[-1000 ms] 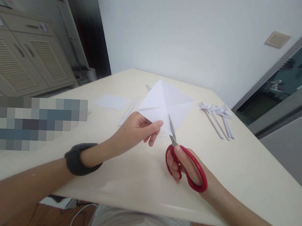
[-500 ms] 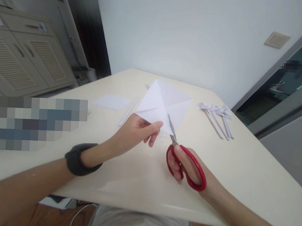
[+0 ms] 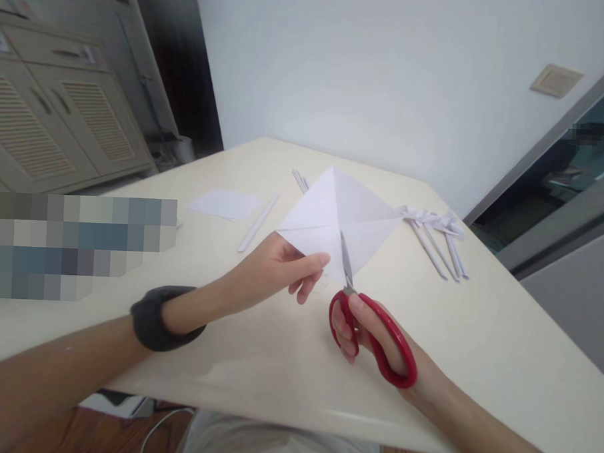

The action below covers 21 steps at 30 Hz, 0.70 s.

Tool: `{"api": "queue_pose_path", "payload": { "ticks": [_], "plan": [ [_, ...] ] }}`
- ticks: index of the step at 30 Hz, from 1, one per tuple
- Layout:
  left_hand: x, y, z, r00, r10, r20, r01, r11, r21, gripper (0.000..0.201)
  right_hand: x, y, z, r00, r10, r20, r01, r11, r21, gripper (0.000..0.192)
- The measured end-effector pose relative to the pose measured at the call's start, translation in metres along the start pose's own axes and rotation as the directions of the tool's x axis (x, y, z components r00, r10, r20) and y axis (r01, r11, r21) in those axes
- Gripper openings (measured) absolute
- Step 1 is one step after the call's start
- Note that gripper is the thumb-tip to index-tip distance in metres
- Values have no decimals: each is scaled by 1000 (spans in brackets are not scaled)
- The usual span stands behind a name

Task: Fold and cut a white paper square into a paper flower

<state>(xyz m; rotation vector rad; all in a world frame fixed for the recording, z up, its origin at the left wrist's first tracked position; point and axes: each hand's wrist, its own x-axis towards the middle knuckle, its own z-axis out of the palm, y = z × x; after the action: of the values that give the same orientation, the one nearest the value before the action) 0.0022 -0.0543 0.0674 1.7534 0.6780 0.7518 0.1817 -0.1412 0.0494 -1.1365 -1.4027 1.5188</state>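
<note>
My left hand (image 3: 285, 266) pinches the near-left edge of a square sheet of white paper (image 3: 317, 207), thumb on top and fingers underneath. Creases run from corner to corner across the sheet, which is held up above the table. My right hand (image 3: 367, 329) has its thumb and fingers through the red handles of a pair of scissors (image 3: 391, 350). The scissors' blades lie at the sheet's near corner, one blade over the paper and pointing toward its middle. The other blade is mostly hidden under the sheet.
Paper pinwheels on rolled sticks (image 3: 434, 235) lie at the right of the cream table (image 3: 256, 365). On the left are a stack of white paper sheets (image 3: 225, 203) and a rolled paper stick (image 3: 259, 223). More paper sticks (image 3: 300, 180) lie behind the held sheet. A wall stands beyond.
The paper has turned and shifted slightly to the right. The scissors' handles have opened wider, and the blades sit along the near corner's crease.
</note>
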Motion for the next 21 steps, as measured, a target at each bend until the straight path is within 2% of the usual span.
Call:
{"api": "queue_pose_path", "payload": {
  "ticks": [12, 21],
  "plan": [
    [0, 0, 0, 1000, -4, 25, 5, 999, -33, 39, 3, 12, -2, 1000, -8, -15, 7, 998, -58, 41],
    [0, 0, 0, 1000, -6, 29, 7, 999, -46, 39, 2, 10, -1, 1000, -20, -18, 19, 998, -66, 41]
  ]
}}
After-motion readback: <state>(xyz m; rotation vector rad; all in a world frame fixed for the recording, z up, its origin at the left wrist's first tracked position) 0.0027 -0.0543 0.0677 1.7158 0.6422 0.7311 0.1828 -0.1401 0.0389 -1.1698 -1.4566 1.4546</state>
